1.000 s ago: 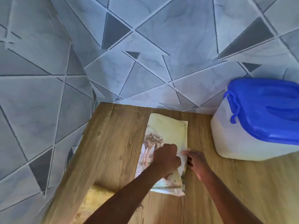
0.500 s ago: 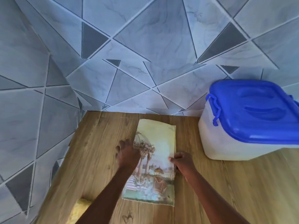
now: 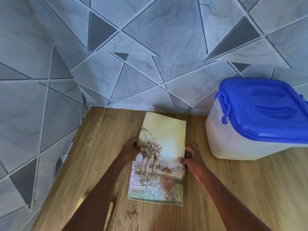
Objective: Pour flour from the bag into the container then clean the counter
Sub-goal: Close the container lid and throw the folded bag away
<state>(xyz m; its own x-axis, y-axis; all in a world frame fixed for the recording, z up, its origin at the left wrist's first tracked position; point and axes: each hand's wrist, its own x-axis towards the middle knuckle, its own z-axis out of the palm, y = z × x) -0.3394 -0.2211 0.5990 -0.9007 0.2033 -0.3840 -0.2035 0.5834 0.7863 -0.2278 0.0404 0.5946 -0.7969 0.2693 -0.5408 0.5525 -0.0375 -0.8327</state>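
The flour bag (image 3: 164, 139) lies flat on the wooden counter (image 3: 103, 140), empty and folded, printed with a pavilion and an elephant. My left hand (image 3: 131, 148) grips its left edge, thumb on top of the print. My right hand (image 3: 189, 160) pinches the right edge at about the same height. The white container (image 3: 233, 142) stands to the right with its blue lid (image 3: 265, 110) closed and latched.
Grey tiled walls (image 3: 150, 64) meet in a corner behind and to the left of the counter. A yellow sponge (image 3: 83, 197) peeks out beside my left forearm near the counter's left edge. Bare wood lies in front of the container at the lower right.
My left hand moved from the bag's middle to its left edge. Both hands now hold the bag by opposite edges, and it lies flatter and wider than a second ago.
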